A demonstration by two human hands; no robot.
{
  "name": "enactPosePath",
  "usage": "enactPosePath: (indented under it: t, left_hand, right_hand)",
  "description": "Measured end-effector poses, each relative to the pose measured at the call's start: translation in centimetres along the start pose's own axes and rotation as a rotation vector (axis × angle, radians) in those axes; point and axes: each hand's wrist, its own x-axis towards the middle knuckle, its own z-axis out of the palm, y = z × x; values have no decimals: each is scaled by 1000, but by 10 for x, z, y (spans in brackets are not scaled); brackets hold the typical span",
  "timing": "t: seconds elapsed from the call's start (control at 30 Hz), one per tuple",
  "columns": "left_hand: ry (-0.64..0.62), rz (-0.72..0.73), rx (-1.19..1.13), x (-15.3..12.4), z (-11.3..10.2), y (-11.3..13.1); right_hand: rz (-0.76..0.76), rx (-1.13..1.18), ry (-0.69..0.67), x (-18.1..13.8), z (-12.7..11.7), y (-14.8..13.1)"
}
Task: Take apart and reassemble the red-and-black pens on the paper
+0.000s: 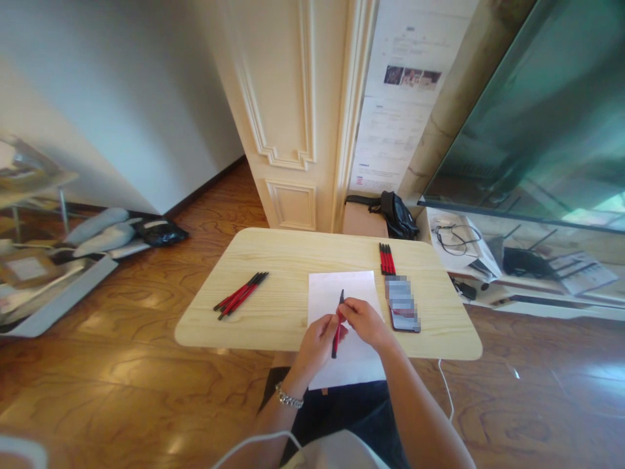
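Observation:
Both hands meet over a white sheet of paper (342,293) on a small light wooden table (283,260). My left hand (316,344) and my right hand (365,321) together hold one red and black pen (338,326), its tip pointing away from me. A loose bunch of similar pens (241,294) lies on the table's left side. Another neat group of pens (387,258) lies at the far right, beside a phone (403,303).
A cream panelled door (293,130) stands behind the table. A black bag (398,215) sits on a box by the wall. At right a low shelf (537,286) holds cables and devices. Clutter lies on the wooden floor at left (73,260).

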Motion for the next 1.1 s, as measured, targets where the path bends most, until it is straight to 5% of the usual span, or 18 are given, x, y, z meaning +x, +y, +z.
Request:
enactPosePath:
  t: [0.2,0.37,0.6,1.1]
  left_hand:
    - [19,-174,-431,-2,23,-9]
    - [118,-101,-377,0,29,-15]
    - [118,-58,-368,-3,37,-17]
    - [-40,-265,-939,-8,39,-17]
  right_hand:
    - [-17,163,120,-3,6,3]
    - [32,331,245,1,19,-1]
    - [95,226,444,2,33,-7]
    - [179,709,319,6,46,11]
